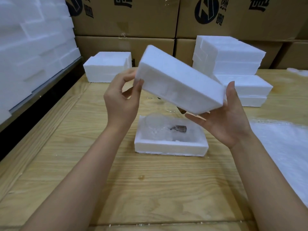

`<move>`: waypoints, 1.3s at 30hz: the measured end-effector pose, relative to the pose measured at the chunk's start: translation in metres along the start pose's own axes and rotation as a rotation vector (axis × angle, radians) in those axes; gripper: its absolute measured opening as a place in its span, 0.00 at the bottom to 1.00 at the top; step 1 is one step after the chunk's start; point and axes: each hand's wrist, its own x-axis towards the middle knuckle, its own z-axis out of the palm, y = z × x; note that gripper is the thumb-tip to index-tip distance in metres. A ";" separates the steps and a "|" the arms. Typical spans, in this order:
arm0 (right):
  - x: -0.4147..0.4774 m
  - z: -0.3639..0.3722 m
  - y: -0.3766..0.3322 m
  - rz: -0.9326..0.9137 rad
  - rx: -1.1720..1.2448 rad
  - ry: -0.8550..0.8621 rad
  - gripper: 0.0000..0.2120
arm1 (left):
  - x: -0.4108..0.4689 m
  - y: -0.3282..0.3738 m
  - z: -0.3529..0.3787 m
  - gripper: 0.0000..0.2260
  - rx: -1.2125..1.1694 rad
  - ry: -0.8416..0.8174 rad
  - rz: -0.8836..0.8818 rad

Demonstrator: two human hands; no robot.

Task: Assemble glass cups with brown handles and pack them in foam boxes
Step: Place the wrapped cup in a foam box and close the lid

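I look down on a wooden table (pixel 160 189). At its middle sits an open white foam box (pixel 171 146), its lid off. Inside the box lies a clear glass cup (pixel 155 125) on its side, with its brown handle (pixel 179 128) pointing right. A thin clear wrap seems to lie round the cup, but I cannot tell for sure.

Above and behind the box, a foam lid (pixel 180 84) hangs in the air, tilted, with its left end high and its right end low. My left grip (pixel 123 99) pinches the lid's high end, thumb on the near face and fingers curled behind. My right grip (pixel 228 119) is spread flat, palm up, fingers straight under the low end and thumb upright along its side. It carries the lid without clasping it.

Below the lid, bits of clear glass (pixel 170 109) show on the table, too hidden to name.

Closed foam blocks stand at the back: one pile at the left (pixel 106 67), a taller pile at the right (pixel 230 55). More foam (pixel 33 47) is stacked along the left edge. Brown cartons (pixel 125 17) with black print fill the wall behind. A white sheet (pixel 283 140) lies on the table at the right.
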 end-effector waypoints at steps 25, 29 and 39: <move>-0.006 -0.046 -0.010 0.039 -0.558 -0.463 0.42 | 0.030 0.004 -0.055 0.44 -0.034 -1.294 -0.566; -0.005 -0.046 -0.005 0.069 -0.624 -0.466 0.42 | 0.029 0.001 -0.052 0.43 0.033 -1.285 -0.539; 0.001 -0.039 0.005 -0.054 -0.444 -0.308 0.39 | 0.029 -0.008 -0.056 0.38 -0.121 -1.104 -0.584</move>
